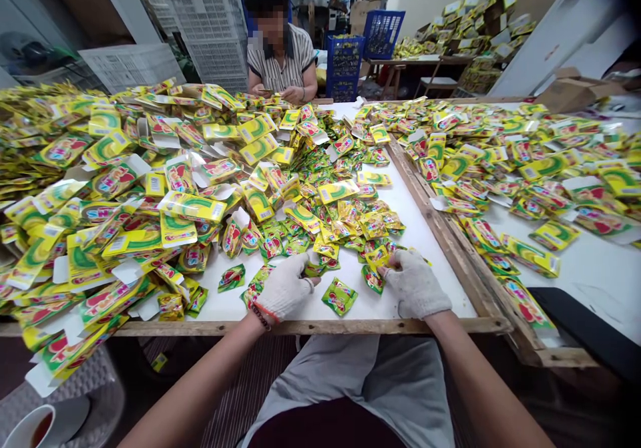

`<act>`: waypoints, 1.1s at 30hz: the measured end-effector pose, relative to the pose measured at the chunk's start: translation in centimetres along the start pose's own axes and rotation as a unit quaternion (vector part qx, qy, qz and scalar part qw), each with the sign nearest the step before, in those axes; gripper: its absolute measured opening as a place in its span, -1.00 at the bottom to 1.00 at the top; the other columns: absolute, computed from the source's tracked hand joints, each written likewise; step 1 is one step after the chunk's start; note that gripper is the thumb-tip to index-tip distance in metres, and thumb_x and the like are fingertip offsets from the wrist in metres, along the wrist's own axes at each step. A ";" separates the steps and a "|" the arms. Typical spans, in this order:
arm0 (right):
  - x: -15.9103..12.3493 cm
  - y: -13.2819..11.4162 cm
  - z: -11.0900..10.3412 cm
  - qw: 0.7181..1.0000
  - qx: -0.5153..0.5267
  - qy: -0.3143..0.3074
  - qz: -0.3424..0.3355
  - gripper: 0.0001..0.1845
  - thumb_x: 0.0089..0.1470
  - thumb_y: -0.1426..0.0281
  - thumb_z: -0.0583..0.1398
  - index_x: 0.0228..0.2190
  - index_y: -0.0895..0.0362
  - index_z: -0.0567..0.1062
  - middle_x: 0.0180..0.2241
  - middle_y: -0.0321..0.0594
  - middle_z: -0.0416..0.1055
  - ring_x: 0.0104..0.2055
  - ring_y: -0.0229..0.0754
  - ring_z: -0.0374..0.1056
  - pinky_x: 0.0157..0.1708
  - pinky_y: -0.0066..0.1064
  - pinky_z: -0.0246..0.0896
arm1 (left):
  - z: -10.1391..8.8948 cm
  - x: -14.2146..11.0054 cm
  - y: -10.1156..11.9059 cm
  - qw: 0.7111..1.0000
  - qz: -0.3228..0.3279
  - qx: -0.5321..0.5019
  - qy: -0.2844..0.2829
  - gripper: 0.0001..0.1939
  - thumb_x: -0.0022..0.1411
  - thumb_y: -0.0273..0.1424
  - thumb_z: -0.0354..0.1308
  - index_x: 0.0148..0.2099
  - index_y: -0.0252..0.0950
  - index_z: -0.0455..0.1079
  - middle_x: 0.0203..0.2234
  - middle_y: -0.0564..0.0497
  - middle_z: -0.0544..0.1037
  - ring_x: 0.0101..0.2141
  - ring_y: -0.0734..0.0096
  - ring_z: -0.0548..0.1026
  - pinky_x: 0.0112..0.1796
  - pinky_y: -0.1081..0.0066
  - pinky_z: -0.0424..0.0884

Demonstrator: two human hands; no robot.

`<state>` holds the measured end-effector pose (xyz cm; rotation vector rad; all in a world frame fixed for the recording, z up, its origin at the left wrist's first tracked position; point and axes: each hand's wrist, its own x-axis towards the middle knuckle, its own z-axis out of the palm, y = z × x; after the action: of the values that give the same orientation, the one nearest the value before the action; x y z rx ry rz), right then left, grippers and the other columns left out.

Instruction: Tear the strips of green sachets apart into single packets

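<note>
My left hand [286, 288], in a white fingerless-tipped glove, rests low over the white tabletop with its fingers curled in. Whether a packet is between them is hidden; a green sachet [259, 281] lies partly under its wrist side. My right hand [419, 286], gloved the same way, pinches a small green and red sachet [372, 280] at its edge. Just above those fingertips is a yellow sachet [378, 256]. Between both hands a single green sachet [340, 297] lies flat. Farther off, many green and yellow sachets [350, 221] form a loose heap.
A high pile of yellow cartons [193, 206] covers the left side. A wooden divider [441, 228] separates more cartons [531, 248] on the right. Across the table sits a person [285, 61]. Blue crates [344, 61] stand behind; a cup [47, 424] is at lower left.
</note>
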<state>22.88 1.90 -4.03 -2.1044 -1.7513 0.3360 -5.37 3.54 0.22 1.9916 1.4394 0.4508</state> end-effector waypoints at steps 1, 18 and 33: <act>-0.2 -0.1 -0.2 1.000 0.013 0.011 -0.002 -0.75 -0.05 0.25 0.22 -0.35 0.16 0.43 -0.33 -0.16 0.36 -0.30 -0.14 0.28 -0.30 -0.36 0.16 | 0.0 -0.1 0.0 0.996 0.011 -0.091 -0.011 -0.77 0.12 -0.29 0.17 -0.18 -0.29 0.38 -0.34 0.01 0.51 -0.31 0.34 0.45 -0.28 0.40 0.34; -5.3 -7.1 0.4 0.889 0.421 -0.179 -0.032 -0.69 0.07 0.18 0.17 -0.29 0.16 0.51 -0.38 -0.21 0.48 -0.34 -0.17 0.37 -0.34 -0.39 0.27 | 2.4 -0.8 2.5 0.933 0.017 -0.355 -0.057 -0.66 0.09 -0.14 0.21 -0.39 -0.36 0.39 -0.50 0.05 0.42 -0.42 0.44 0.36 -0.37 0.46 0.29; 0.3 -1.3 0.1 0.998 -0.040 -0.008 0.050 -0.61 -0.07 0.31 0.21 -0.16 0.21 0.43 -0.13 0.06 0.39 -0.13 0.06 0.34 -0.17 -0.21 0.21 | 3.4 0.4 1.0 0.940 -0.053 -0.337 0.030 -0.69 0.21 -0.17 0.07 -0.34 -0.35 0.37 -0.52 0.09 0.34 -0.48 0.52 0.26 -0.42 0.49 0.19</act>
<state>21.74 2.41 -3.54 -2.2571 -1.6964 0.3157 -2.50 2.74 -1.65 1.3524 1.1998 0.8316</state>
